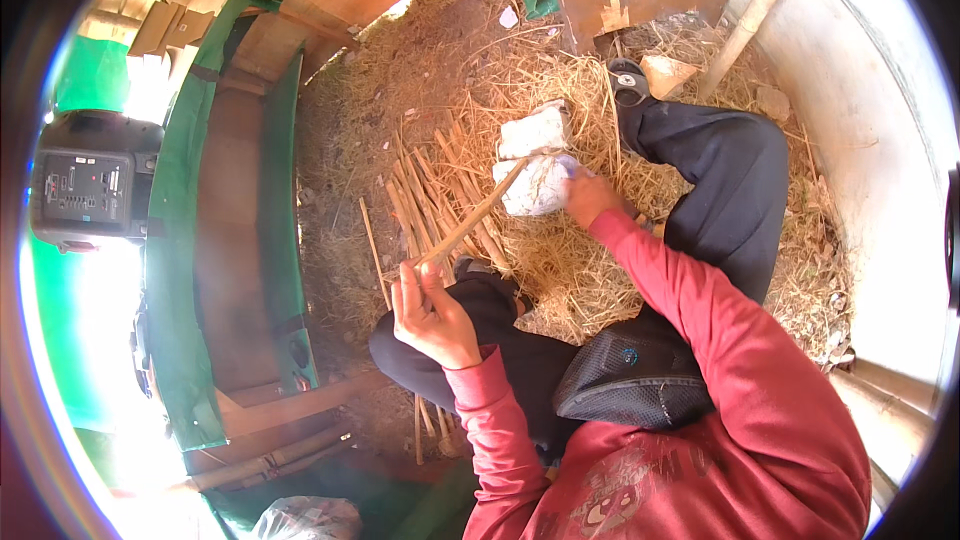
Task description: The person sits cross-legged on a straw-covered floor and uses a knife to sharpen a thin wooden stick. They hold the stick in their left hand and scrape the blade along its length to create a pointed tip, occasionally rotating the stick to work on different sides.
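Left hand (437, 322): grip around stick (470, 224) | far end at white block (532, 196) — probably for support | right hand (592, 198): at block (grip hidden, cannot tell)

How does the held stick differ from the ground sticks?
The held stick is raised, one end in the left hand; the ground sticks lie below it. The held stick is single; the ground sticks form a loose cluster. Both are long, slender and brownish.
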`<state>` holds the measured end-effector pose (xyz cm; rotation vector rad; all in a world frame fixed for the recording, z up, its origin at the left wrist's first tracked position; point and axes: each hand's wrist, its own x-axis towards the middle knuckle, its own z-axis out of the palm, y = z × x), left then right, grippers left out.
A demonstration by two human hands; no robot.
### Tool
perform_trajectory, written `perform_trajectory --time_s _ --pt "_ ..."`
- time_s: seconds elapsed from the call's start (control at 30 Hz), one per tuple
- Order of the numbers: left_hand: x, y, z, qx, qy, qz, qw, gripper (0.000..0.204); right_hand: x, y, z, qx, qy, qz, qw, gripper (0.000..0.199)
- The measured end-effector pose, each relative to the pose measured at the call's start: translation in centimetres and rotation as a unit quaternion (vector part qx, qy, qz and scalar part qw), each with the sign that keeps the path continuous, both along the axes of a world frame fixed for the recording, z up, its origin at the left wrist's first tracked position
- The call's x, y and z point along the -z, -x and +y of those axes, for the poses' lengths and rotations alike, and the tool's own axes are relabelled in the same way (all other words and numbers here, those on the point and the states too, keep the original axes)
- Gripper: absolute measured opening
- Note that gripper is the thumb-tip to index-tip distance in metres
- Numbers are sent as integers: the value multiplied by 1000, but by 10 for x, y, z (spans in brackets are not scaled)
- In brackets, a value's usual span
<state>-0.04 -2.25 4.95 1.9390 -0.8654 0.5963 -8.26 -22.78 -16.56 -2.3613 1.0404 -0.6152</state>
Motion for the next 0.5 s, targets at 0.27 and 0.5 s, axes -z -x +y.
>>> perform_trajectory --time_s 0.27,0.5 --pt "-3 6 -17 -19 15 7 1000 28 -157 2 101 -135 -163 -71 975 26" --pt "-15 16 -21 0 -34 23 999 27 -169 5 95 -152 -170 -85 970 27"
